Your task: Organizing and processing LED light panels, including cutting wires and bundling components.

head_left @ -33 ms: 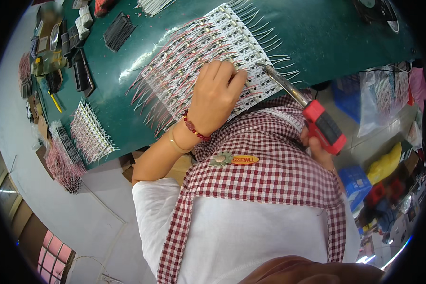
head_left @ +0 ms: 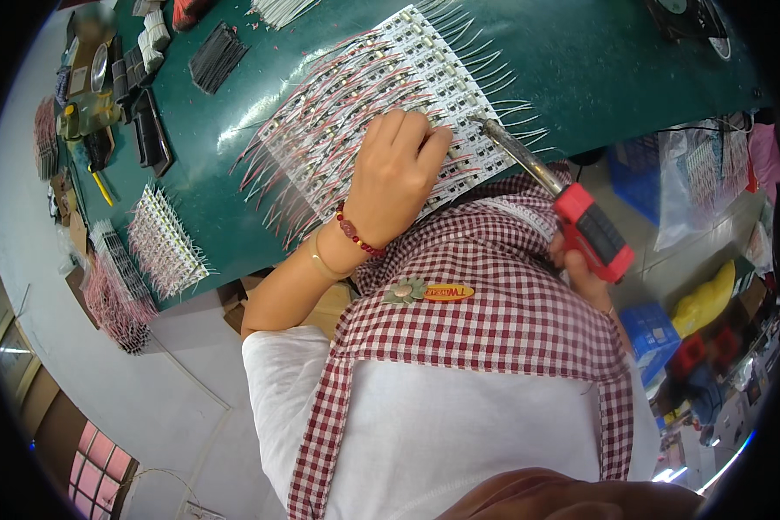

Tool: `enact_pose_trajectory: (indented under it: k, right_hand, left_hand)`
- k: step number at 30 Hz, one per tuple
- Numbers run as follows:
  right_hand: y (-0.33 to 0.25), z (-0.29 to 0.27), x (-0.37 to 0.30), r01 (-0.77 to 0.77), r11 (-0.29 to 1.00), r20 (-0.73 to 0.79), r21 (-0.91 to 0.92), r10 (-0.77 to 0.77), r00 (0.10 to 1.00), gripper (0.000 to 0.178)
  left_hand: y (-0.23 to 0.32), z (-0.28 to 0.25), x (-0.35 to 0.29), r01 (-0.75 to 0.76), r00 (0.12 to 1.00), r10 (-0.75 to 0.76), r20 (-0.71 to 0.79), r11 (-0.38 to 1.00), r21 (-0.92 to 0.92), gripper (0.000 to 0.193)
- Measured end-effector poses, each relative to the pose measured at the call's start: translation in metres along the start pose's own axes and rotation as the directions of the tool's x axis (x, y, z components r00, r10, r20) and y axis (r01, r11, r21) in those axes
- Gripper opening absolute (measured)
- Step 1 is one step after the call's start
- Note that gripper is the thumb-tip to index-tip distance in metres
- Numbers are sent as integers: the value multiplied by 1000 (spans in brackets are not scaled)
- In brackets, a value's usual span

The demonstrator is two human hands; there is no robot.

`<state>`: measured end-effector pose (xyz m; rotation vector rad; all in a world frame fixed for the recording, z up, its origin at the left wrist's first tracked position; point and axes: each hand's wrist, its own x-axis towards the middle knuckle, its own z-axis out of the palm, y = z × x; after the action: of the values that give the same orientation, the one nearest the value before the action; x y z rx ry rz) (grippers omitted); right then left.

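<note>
Pressing unchanged, left hand (head_left: 396, 178) flat on LED strips (head_left: 355, 95); right-hand fingers (head_left: 572, 260) still grip soldering iron (head_left: 563, 204).

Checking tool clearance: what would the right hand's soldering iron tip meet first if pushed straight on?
Probably the white strip panel beside the left hand; the soldering iron in the right hand already seems to reach it.

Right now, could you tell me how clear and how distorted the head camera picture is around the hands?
Head view: left hand and soldering iron are sharp and evenly lit; the green table edge bows from fisheye; the rim is black; clutter at the right edge is blurred.
</note>
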<state>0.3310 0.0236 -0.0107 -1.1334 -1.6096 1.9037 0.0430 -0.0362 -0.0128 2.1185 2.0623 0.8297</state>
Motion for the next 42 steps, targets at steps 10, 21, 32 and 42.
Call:
enact_pose_trajectory:
  k: [10, 21, 32, 42]
  right_hand:
    - [5, -1, 4, 67, 990, 55, -128, -60, 997, 29]
    - [-2, 0, 1, 49, 995, 54, -83, -45, 998, 31]
    - [1, -4, -6, 60, 997, 34, -55, -58, 998, 39]
    - [11, -9, -11, 99, 975, 66, -199, -87, 994, 39]
  left_hand:
    - [0, 0, 2, 5, 999, -6, 45, 1000, 29, 23]
    - [3, -4, 6, 14, 996, -17, 93, 999, 33, 21]
    - [8, -10, 8, -68, 997, 65, 50, 995, 75, 24]
    - [10, -5, 3, -49, 996, 45, 80, 998, 49, 23]
